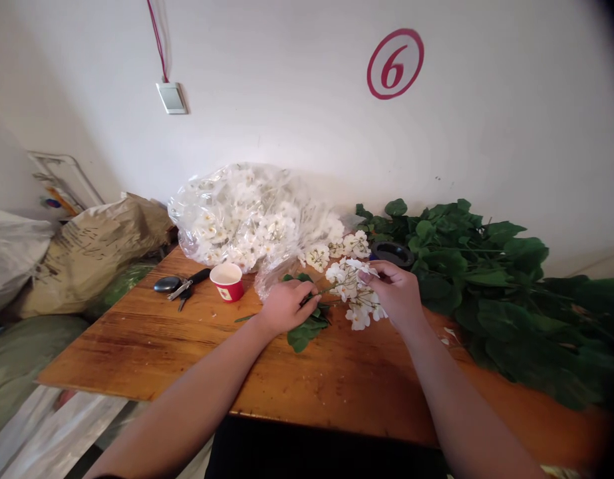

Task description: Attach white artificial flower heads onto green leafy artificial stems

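Low over the wooden table, my left hand (290, 306) is closed around the stem of an artificial flower. Green leaves (307, 330) of that stem spread out beneath and beside the fingers. The stem runs right to a cluster of white blossoms (350, 286). My right hand (394, 289) pinches a white petal or blossom at the upper right of this cluster. More white flowers (331, 251) lie just behind, at the mouth of a clear plastic bag (247, 213) stuffed with similar ones.
A red and white paper cup (227, 282) stands left, beside keys with a black fob (167, 284). Green leafy stems (506, 286) are heaped on the right, next to a dark round dish (391, 253). Sacks (102, 246) lie beyond the wooden table's (152, 339) left edge; a wall closes the back.
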